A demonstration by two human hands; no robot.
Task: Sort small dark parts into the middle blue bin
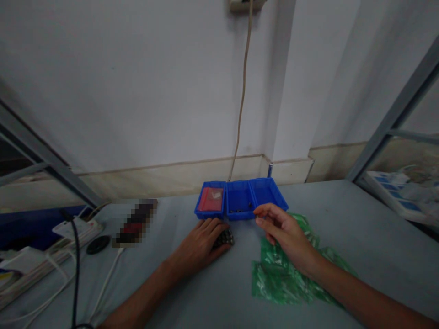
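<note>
Just in front of the middle bin, the left hand gripped a dark block against the tabletop. The right hand hung by that bin's front right corner, thumb and forefinger nearly meeting, though whether they pinched anything I couldn't tell. Green bags lay to the bin's front right.

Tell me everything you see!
Table: one, grey, below
Trays: three, blue, back
Bag: one, reddish, left tray
Bits: few, dark, middle tray
Block: one, dark, before trays
Plastic: uncounted, green, right
Blurred thing: one, dark, left
Disc: one, black, left
Cords: several, white/black, left
Wall cord: one, beige, middle
Wall box: one, pale, top
Wall: one, whitish, behind
Frames: two, grey, sides
Clutter: uncounted, mixed, edges
Left hand: one, bare, around block
Right hand: one, bare, near middle tray
</note>
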